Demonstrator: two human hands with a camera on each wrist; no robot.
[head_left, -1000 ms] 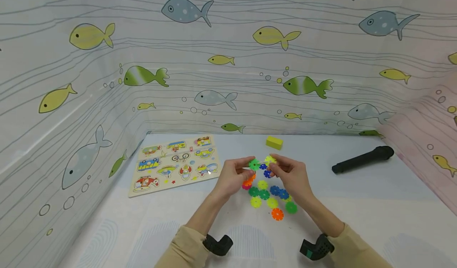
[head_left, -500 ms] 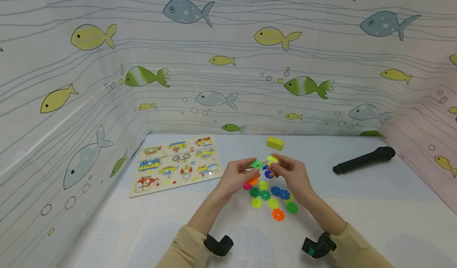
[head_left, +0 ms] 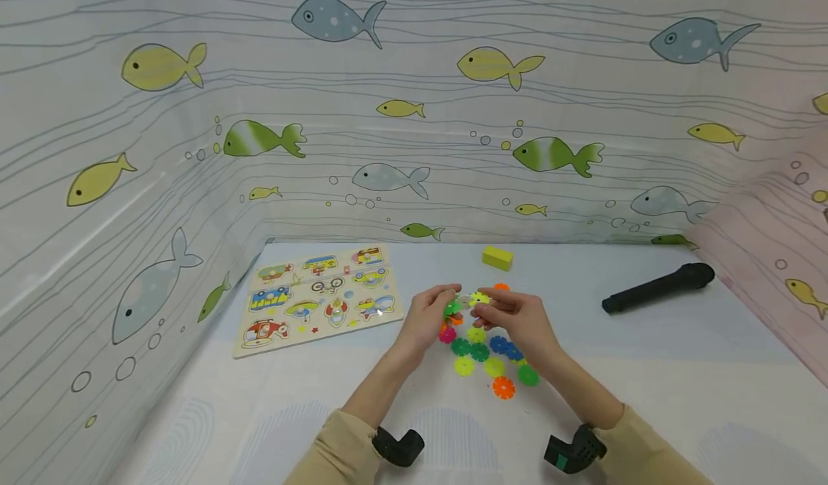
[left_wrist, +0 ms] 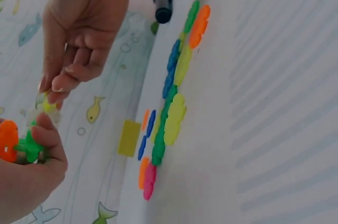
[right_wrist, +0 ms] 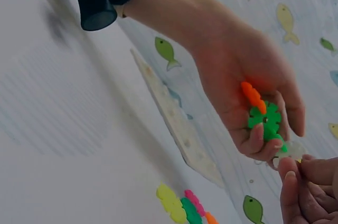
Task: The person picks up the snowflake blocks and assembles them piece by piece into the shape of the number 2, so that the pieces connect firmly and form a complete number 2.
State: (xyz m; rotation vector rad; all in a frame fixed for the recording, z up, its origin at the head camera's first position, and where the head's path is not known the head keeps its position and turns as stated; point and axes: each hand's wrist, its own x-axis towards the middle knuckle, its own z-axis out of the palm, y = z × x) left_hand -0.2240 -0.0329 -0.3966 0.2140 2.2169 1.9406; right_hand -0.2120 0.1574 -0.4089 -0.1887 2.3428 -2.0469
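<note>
My left hand (head_left: 420,323) holds linked notched plastic discs. A green disc (right_wrist: 264,118) and an orange disc (right_wrist: 253,97) sit against its fingers, and a translucent pale disc (right_wrist: 290,152) sticks out at the fingertips. With thumb and fingers, my right hand (head_left: 520,320) pinches a yellow disc (head_left: 479,299) that meets the pale one; whether they are slotted together I cannot tell. Below the hands lie several loose discs, among them a pink disc (head_left: 448,334), a dark green disc (head_left: 479,352), a blue disc (head_left: 499,345) and an orange front disc (head_left: 503,387).
A wooden picture puzzle board (head_left: 317,302) lies on the left of the table. Toward the back is a yellow block (head_left: 497,258). A black microphone (head_left: 658,288) rests at the right. Fish-printed sheeting (head_left: 453,183) encloses the table's back and sides.
Both hands have shifted slightly, the right one leftward. The yellow and green discs have moved left and turned. Another orange disc now shows behind the right hand, which covers the rear blue discs.
</note>
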